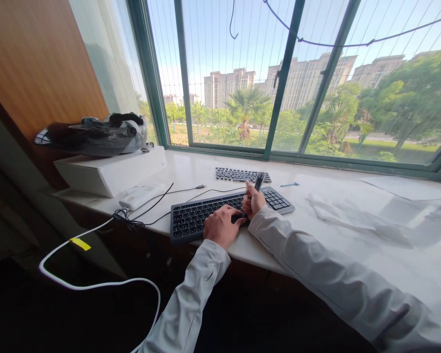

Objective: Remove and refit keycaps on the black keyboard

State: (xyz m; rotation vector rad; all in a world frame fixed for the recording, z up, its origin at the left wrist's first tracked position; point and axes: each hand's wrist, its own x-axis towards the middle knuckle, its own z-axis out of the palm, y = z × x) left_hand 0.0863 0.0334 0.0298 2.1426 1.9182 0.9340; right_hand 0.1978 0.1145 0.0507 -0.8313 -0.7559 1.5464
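Observation:
A dark grey keyboard (191, 218) lies at the front edge of the white sill, its keycaps apparently off and the key sockets bare. Wrapped round a slim black stick-shaped tool (259, 181), my right hand (255, 200) is closed above the keyboard's right part. The tool stands nearly upright; its exact kind is unclear. My left hand (222, 224) rests over the middle of the keyboard, with thumb and fingers curled toward the tool's lower end. What lies between them is dark and partly hidden. Behind the keyboard, several black keycaps (238, 175) lie in rows.
A small blue tool (290, 185) lies right of the keycaps. Clear plastic (356, 218) and a paper sheet (397, 188) are farther right. At left are a white box (110, 169) bearing a dark visor-like item, a white device (141, 195), black cables (127, 218) and a hanging white cable (95, 285).

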